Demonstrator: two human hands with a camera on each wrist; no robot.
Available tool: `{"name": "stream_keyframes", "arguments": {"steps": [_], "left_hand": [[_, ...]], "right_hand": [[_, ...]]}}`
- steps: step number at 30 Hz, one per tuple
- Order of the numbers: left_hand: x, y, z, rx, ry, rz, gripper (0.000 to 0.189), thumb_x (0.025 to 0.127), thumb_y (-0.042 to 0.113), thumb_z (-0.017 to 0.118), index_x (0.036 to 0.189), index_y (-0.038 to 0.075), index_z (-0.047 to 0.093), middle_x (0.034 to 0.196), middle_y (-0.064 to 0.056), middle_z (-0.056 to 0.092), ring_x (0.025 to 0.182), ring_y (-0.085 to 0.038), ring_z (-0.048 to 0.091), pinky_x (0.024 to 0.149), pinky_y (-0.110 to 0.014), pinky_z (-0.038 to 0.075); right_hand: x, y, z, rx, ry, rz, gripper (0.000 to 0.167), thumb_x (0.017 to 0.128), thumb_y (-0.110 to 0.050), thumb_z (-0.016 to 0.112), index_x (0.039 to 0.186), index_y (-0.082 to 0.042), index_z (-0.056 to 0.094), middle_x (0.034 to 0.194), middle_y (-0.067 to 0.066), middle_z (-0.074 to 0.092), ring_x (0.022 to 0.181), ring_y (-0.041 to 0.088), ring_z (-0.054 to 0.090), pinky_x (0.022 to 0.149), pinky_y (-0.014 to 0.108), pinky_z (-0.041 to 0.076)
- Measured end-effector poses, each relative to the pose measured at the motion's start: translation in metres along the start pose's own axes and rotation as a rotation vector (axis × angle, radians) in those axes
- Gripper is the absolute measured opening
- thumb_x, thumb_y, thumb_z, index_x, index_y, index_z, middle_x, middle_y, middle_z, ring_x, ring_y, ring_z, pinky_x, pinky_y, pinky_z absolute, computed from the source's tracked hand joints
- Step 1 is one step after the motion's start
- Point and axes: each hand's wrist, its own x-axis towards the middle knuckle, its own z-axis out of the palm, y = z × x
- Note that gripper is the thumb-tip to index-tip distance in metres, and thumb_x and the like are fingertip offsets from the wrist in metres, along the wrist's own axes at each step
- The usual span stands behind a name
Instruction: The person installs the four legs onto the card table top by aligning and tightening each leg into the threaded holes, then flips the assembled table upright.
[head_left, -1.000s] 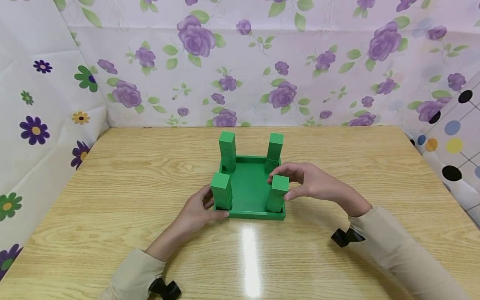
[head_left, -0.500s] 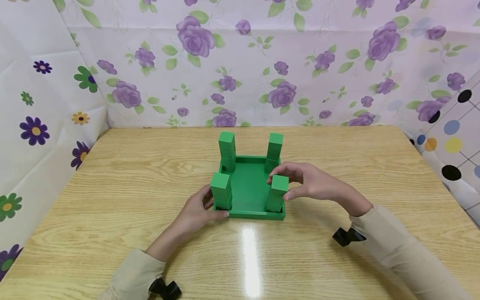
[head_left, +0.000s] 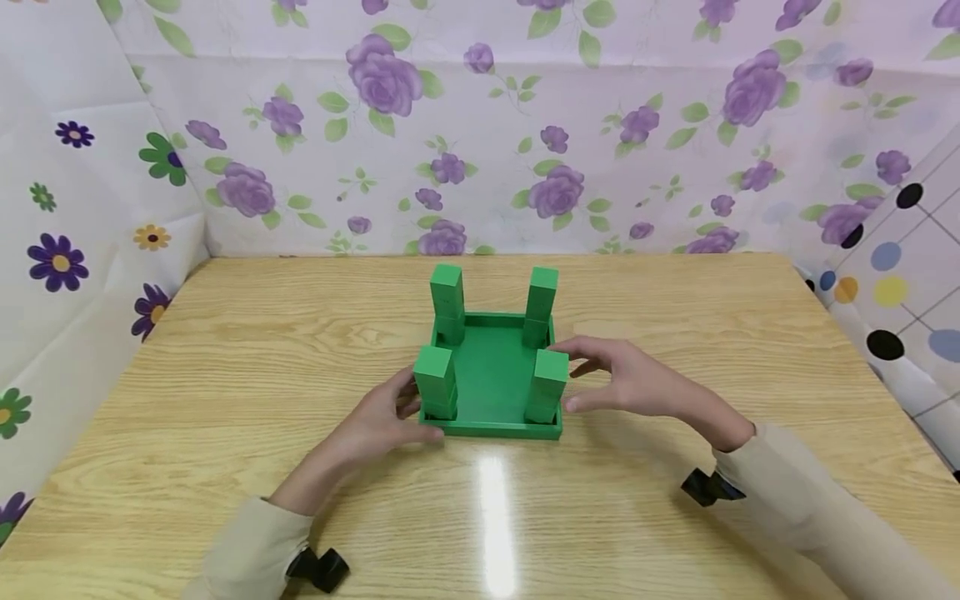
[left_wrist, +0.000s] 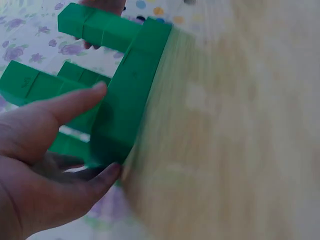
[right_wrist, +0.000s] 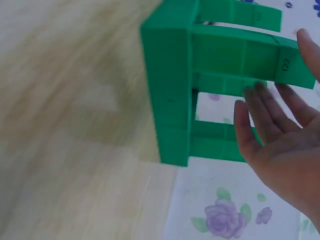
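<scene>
A shallow green tray lies on the table, with a green block column upright at each corner. My left hand is around the tray's front-left corner, beside the front-left column. Its thumb is extended near the front rim, and the left wrist view shows fingertips close to the tray's side; contact is unclear. My right hand stands just right of the front-right column, fingers loosely bent and holding nothing. The rear-left column and rear-right column stand free of both hands.
The wooden table spreads around the tray on all sides. A flowered sheet hangs behind its far edge, with patterned sheets on the left and right. A black wrist mount sits at the right cuff.
My right hand has released the front-right column and moved slightly right and down. My left thumb has drawn back a little along the front rim. The head view has shifted slightly.
</scene>
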Motion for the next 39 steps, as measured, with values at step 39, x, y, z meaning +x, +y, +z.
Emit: {"name": "stream_keyframes", "arguments": {"steps": [39], "left_hand": [[0.017,0.000,-0.020,0.597,-0.148,0.213,0.085,0.068,0.018,0.089,0.138,-0.002,0.046,0.134,-0.018,0.054,0.126,-0.035,0.048,0.104,-0.048,0.039]], "right_hand": [[-0.001,0.041,0.044,-0.429,-0.039,-0.084,0.101,0.076,-0.031,0.084,0.149,0.003,0.024,0.148,0.019,0.037,0.130,0.033,0.042,0.105,0.066,0.026]]}}
